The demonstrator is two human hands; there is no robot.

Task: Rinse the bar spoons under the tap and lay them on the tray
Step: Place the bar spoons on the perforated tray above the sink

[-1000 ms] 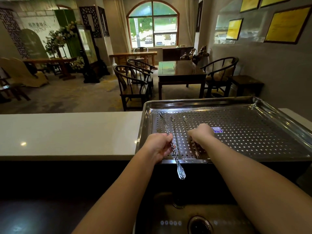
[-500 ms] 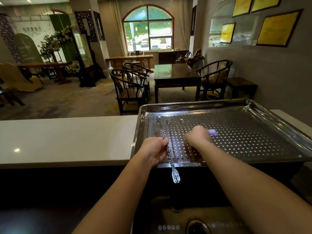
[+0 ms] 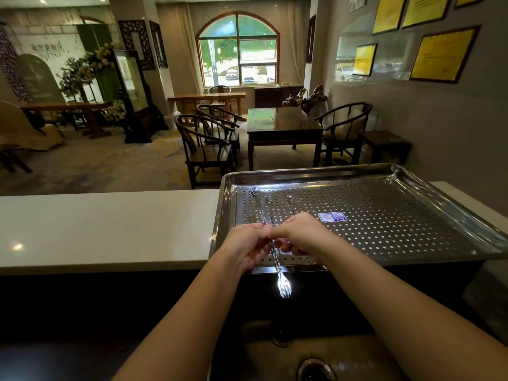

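Head view | your left hand (image 3: 247, 247) and right hand (image 3: 298, 237) both pinch one bar spoon (image 3: 275, 251) | long axis points away from you, fork end overhanging tray (image 3: 412, 254) near edge | two more spoons (image 3: 277, 204) lie just beside.

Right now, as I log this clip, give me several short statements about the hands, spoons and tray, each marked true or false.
1. Both hands, left and right, meet on one bar spoon. True.
2. Its forked end hangs past the tray over the sink. True.
3. The tray is solid, without holes. False: it is perforated.
4. The tray bears a red sticker. False: the sticker is blue.
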